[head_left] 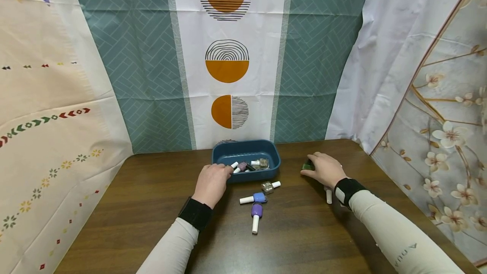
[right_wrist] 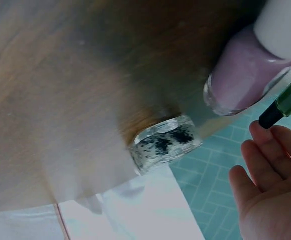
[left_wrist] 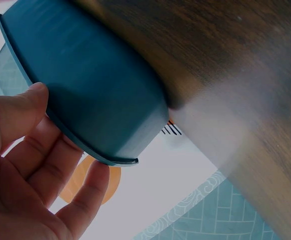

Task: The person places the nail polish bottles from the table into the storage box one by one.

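Note:
My left hand pinches the near rim of a dark blue plastic bin; in the left wrist view the thumb lies against the wall of the bin. Several nail polish bottles lie inside it. Off to the right of the bin, my right hand holds a green nail polish bottle with a black cap, its fingertips at the cap in the right wrist view. Beneath this hand lie a mauve nail polish bottle with a white cap and a black-speckled clear bottle.
In front of the bin lie a glittery nail polish bottle, a blue one and a purple one, all white-capped. Patterned cloths hang behind and beside the brown wooden table.

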The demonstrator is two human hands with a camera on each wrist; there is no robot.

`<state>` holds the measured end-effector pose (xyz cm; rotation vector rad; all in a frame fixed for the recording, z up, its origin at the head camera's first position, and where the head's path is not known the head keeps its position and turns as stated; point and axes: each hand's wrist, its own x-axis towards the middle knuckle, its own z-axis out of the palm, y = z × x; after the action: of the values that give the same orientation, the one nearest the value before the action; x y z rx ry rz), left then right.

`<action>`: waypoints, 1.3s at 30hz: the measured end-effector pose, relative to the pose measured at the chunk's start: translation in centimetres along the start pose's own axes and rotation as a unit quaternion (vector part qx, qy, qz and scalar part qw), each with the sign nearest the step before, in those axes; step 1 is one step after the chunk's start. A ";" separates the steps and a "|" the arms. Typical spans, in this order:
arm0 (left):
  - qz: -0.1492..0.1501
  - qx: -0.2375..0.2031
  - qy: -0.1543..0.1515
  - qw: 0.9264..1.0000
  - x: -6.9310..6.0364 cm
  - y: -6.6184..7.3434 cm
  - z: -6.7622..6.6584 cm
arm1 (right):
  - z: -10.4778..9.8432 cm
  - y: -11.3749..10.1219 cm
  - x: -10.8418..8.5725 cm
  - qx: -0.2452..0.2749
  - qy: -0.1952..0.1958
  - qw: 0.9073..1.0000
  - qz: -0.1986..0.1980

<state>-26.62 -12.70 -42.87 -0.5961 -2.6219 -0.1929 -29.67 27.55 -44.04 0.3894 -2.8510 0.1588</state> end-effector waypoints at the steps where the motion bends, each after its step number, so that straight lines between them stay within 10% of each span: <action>1: 0.001 0.000 0.001 1.000 0.0 0.0 0.0 | 0.0 -0.1 0.0 0.000 0.001 1.000 -0.001; 39: -0.001 -0.007 -0.002 1.000 0.0 0.0 0.0 | -2.1 -7.2 2.2 0.064 0.057 0.995 -0.042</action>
<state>-26.59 -12.73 -42.85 -0.5996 -2.6281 -0.2121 -29.28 20.44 -40.90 0.5074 -2.7152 0.3365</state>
